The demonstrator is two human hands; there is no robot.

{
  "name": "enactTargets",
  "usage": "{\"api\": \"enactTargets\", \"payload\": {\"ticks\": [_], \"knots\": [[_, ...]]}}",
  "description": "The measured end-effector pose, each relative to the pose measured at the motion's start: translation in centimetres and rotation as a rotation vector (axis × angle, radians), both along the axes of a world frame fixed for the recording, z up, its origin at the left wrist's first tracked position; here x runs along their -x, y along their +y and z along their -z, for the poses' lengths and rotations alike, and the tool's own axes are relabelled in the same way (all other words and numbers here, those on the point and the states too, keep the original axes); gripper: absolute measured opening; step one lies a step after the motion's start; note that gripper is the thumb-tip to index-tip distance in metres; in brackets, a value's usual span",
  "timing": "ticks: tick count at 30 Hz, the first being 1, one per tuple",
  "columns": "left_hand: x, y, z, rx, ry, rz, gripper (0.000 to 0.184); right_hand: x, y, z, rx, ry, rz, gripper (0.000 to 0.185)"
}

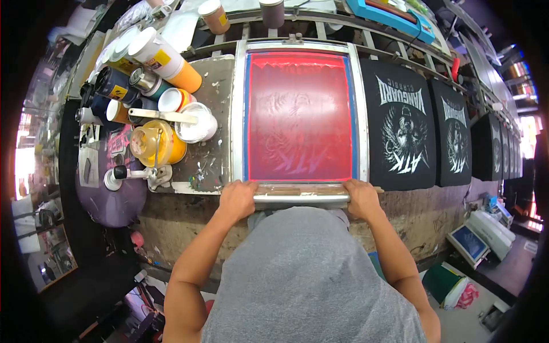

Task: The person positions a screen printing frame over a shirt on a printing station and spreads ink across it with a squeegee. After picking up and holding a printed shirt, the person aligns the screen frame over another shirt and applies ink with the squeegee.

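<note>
A silkscreen frame [238, 114] with a metal border and pink-red mesh lies in front of me. Faint artwork and the letters ATK show through the mesh. My left hand [239, 198] is closed on its near left corner, and my right hand [362, 199] grips the near right corner. Between them, a squeegee with a wooden handle [303, 189] rests across the near end of the frame. The undersides of the fingers are hidden. What lies beneath the mesh cannot be made out clearly.
Black printed shirts [403, 126] lie in a row to the right. On the left stand ink tubs, including a yellow tub [178, 150] and a white tub [200, 130] with a spatula [163, 115] across it. A hinge clamp [293, 39] sits at the frame's far edge.
</note>
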State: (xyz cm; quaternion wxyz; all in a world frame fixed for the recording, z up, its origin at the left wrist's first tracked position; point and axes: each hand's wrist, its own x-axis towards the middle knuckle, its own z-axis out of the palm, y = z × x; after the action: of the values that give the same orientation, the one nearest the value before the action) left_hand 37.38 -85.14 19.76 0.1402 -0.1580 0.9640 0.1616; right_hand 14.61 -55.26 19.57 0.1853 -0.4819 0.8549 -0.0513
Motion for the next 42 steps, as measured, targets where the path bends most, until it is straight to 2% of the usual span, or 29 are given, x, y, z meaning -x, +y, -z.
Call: {"api": "enactTargets", "payload": {"ticks": [5,7,11,14,17,19,20,23,25,29,33,36,38,42], "knots": [[0.5,0.4,1.3,0.021,0.048,-0.018,0.025,1.3,0.0,2.3,0.035,0.019,-0.008,0.036],[0.7,0.5,1.7,0.033,0.011,-0.081,0.025,1.3,-0.1,2.4,0.011,0.025,-0.001,0.036],[0.1,0.6,2.2,0.097,0.03,-0.044,0.026,0.8,-0.5,1.8,-0.094,0.003,0.044,0.036],[-0.6,0.9,2.7,0.107,0.051,-0.044,0.028,0.2,0.1,2.3,-0.062,0.01,0.082,0.035],[-0.1,0.6,1.7,0.071,-0.033,-0.076,0.037,0.2,0.0,1.7,-0.103,-0.021,0.078,0.032],[0.6,0.3,1.1,0.074,-0.227,-0.018,0.038,0.5,-0.3,0.8,-0.168,-0.023,0.041,0.031],[0.7,-0.1,1.2,0.078,-0.222,-0.017,0.038,0.5,-0.3,0.4,-0.241,-0.038,0.005,0.03],[1.3,-1.1,1.6,0.081,-0.157,0.02,0.039,2.2,-1.2,0.9,-0.244,0.026,-0.013,0.028],[2.0,-1.4,1.6,0.083,-0.147,-0.042,0.039,3.0,-1.6,2.1,-0.189,0.006,-0.016,0.029],[1.0,-0.8,2.5,0.098,-0.036,-0.074,0.039,2.6,-1.2,3.2,-0.081,-0.015,0.032,0.03],[-0.1,0.3,2.4,0.145,-0.104,-0.055,0.039,1.0,-0.2,2.7,-0.058,0.034,0.029,0.03],[-0.1,0.6,1.5,0.142,-0.149,-0.045,0.038,0.7,0.1,2.2,-0.085,0.015,0.031,0.029],[0.1,0.7,0.6,0.075,-0.261,-0.039,0.03,0.6,0.0,1.4,-0.194,-0.029,0.025,0.037],[1.4,-0.6,0.6,0.082,-0.253,-0.025,0.029,2.0,-0.8,0.6,-0.289,-0.035,-0.008,0.037]]}}
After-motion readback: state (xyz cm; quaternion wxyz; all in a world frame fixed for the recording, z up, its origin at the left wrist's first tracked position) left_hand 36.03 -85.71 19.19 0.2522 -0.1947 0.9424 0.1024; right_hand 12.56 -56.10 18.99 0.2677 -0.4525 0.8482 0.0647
